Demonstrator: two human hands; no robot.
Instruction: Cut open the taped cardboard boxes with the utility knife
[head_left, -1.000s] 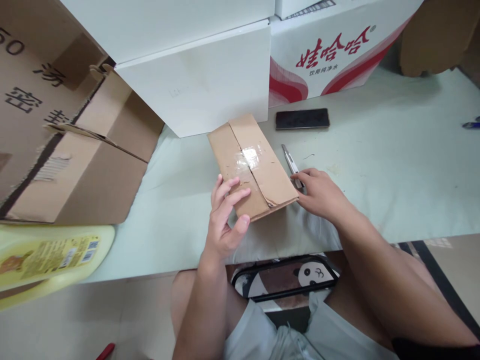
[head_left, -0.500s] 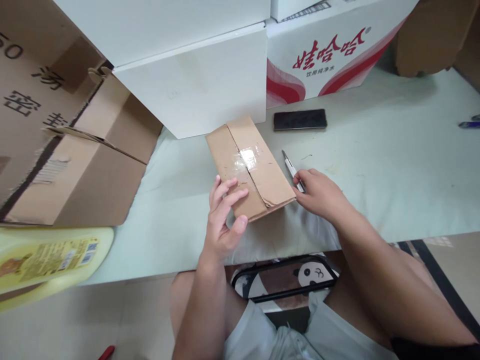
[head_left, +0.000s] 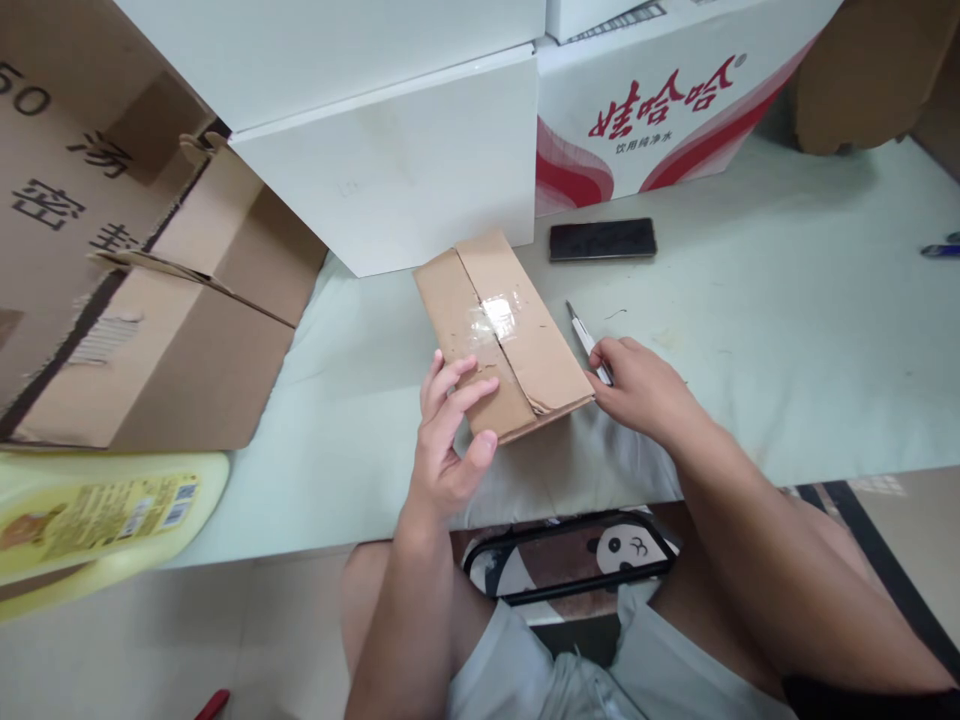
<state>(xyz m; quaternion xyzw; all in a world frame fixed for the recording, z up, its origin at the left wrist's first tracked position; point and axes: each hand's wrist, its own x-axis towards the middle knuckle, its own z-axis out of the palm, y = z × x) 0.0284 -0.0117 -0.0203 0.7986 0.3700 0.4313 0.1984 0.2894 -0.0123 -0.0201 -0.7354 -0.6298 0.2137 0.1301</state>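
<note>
A small brown cardboard box (head_left: pixel 529 345) lies at an angle on the cloth-covered table, with clear tape across the middle of its top seam. Spread over its near left corner is my left hand (head_left: pixel 450 430), the fingertips resting on the top and the thumb by the near edge. To the right of the box, my right hand (head_left: pixel 637 385) has its fingers closed around the near end of a slim white utility knife (head_left: pixel 586 338). The knife's narrow tip points away from me, and its near end is hidden by my fingers.
Behind the box stand white cartons (head_left: pixel 390 170) and a red-lettered carton (head_left: pixel 660 130). A black phone (head_left: pixel 602 240) lies in front of them. Large open cardboard boxes (head_left: pixel 202 350) and a yellow bottle (head_left: pixel 150 510) fill the left. Pens (head_left: pixel 941 250) lie far right.
The view has shifted very slightly. Both hands, the box and the knife keep their places.
</note>
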